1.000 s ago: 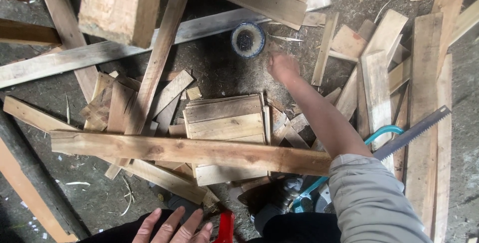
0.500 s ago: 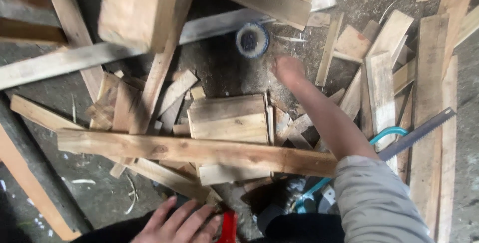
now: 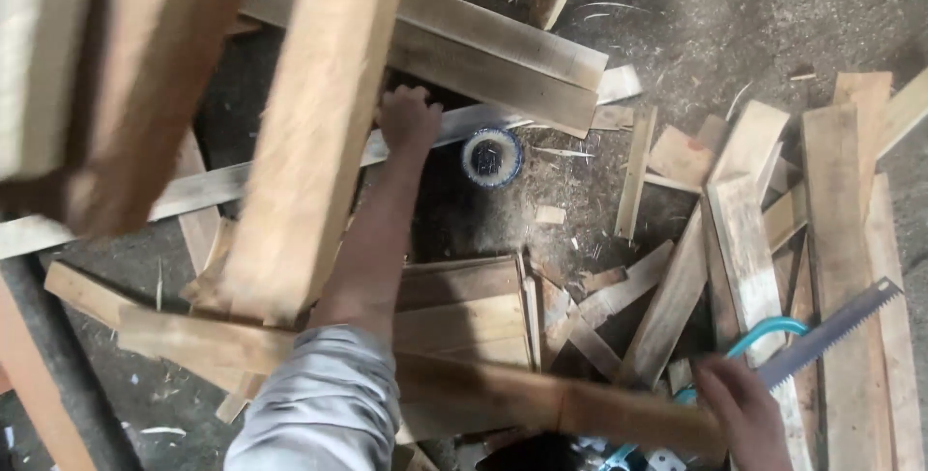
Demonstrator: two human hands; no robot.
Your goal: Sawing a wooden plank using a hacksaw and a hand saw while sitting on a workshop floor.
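Seemingly stiff and light, the plank (image 3: 541, 115) suits an edge grip where left hand (image 3: 410, 119) fingers curl.

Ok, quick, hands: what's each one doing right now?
Left hand: fingers curled shut on the grey plank.
Right hand: by the saw handle; grip cannot be told.

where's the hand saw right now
In the head view, the hand saw lies at the lower right on the wooden planks, its teal handle beside the right hand.
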